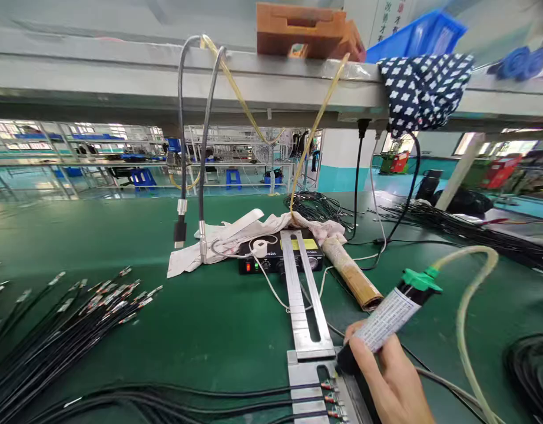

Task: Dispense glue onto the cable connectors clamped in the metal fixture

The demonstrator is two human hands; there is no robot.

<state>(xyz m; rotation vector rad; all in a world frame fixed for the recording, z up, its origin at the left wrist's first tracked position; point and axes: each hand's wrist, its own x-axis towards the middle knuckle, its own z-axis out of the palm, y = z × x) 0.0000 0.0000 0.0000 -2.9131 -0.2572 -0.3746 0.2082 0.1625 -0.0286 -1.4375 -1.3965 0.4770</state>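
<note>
Head view shows only the right hand (393,383), closed in a pen grip around a labelled glue syringe (388,318) whose green cap trails a pale hose (463,318) off to the hand's right, the hidden tip angled down at a metal jig (313,377) just left of the fingers; the left hand is out of view. I judge that glue could smear across neighbouring ends if the tip drifts, since the three cable ends (331,400) clamped there lie close together, and the looping hose could drag the syringe sideways. One syringe, one hose, one jig, one black control box (278,259) beyond the hand.
</note>
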